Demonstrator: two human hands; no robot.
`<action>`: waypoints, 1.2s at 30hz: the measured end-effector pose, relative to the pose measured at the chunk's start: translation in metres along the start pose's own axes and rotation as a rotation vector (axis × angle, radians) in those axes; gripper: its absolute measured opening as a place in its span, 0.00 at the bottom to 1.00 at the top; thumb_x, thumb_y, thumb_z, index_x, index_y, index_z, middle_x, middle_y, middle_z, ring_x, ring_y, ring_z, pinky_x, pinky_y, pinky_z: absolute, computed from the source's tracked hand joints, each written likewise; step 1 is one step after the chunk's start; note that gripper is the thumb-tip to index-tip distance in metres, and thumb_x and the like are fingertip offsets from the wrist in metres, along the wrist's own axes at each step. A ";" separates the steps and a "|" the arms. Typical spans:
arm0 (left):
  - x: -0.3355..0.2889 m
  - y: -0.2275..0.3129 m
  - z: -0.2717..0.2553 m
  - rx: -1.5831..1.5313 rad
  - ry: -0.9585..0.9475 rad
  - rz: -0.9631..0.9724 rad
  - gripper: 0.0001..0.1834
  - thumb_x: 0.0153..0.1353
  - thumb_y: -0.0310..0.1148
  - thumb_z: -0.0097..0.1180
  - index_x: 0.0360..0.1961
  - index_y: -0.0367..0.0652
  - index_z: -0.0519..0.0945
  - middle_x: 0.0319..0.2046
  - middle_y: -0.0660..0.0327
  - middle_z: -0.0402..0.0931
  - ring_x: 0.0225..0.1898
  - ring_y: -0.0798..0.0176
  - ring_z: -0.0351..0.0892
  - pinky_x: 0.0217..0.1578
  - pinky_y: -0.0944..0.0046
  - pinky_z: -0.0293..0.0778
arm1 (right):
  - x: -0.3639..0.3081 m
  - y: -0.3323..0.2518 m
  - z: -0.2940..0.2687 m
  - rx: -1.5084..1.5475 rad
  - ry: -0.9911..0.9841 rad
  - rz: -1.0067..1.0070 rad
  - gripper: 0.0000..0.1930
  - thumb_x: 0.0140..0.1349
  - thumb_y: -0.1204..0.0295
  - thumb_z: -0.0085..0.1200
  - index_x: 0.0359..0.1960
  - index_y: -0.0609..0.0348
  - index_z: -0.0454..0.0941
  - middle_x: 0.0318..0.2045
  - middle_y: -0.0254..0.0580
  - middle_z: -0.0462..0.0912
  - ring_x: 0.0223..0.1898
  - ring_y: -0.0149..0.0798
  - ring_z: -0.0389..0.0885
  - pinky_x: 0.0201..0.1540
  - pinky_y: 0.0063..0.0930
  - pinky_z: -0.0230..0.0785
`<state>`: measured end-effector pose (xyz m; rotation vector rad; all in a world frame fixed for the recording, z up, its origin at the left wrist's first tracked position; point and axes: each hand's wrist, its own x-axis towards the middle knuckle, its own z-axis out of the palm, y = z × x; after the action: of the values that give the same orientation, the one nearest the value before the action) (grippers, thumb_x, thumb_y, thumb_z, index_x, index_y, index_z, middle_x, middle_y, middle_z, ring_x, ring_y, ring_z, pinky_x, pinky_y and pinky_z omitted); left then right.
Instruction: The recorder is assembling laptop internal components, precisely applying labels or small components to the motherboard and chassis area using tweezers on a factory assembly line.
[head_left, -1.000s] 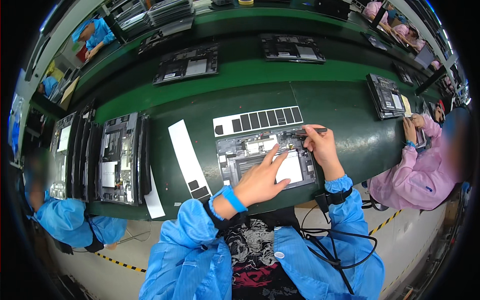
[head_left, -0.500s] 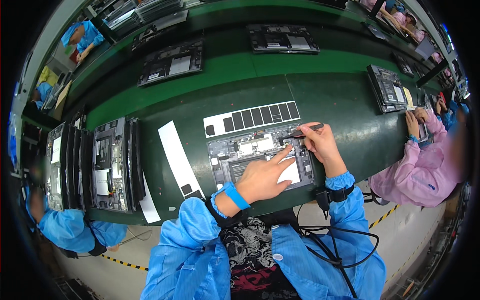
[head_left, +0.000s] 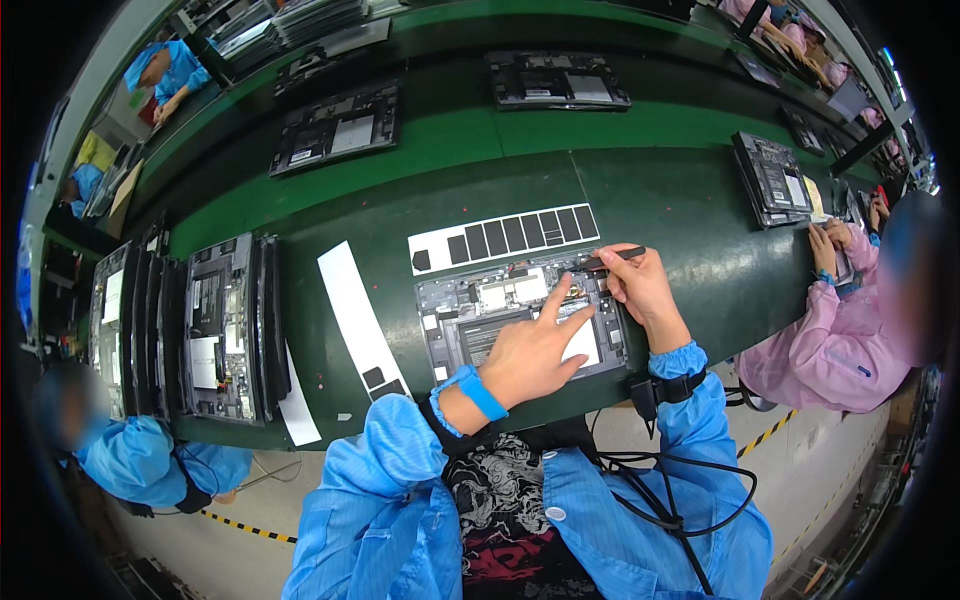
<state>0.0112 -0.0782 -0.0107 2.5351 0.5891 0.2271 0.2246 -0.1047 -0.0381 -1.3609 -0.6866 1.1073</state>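
An opened laptop base (head_left: 445, 290) lies flat in front of me, its circuit board and black battery exposed, with a white panel at the lower right. My left hand (head_left: 535, 352) rests over it, fingers stretched, the index fingertip on the board near the upper edge. My right hand (head_left: 640, 285) pinches black tweezers (head_left: 622, 252), whose tips reach down to the board beside that fingertip. Whether the tips grip anything is too small to tell. Just beyond the laptop base lies a white sheet of black adhesive pads (head_left: 495, 238).
A mostly bare white strip (head_left: 350, 310) lies left of the laptop base. Further left, several laptop bases (head_left: 225, 320) stand on edge. Two more (head_left: 340, 130) (head_left: 560, 80) lie on the green belt behind. A co-worker in pink (head_left: 830, 340) sits at right near a stack (head_left: 775, 180).
My left index finger has slid farther away across the board, toward the tweezer tips. My right hand has barely moved. The laptop bases on the far belt have shifted slightly left.
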 end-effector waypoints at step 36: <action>-0.073 -0.049 -0.036 -1.027 0.347 -0.308 0.22 0.59 0.28 0.57 0.55 0.40 0.73 0.64 0.43 0.59 0.65 0.52 0.60 0.60 0.61 0.62 | -0.054 -0.003 -0.011 0.209 0.309 -0.362 0.24 0.63 0.84 0.44 0.63 0.66 0.62 0.56 0.54 0.73 0.53 0.38 0.75 0.57 0.28 0.68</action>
<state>-0.0814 -0.0573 -0.0095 1.4045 0.7325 0.6639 0.2145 -0.1576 -0.0255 -1.1400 -0.5454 0.6432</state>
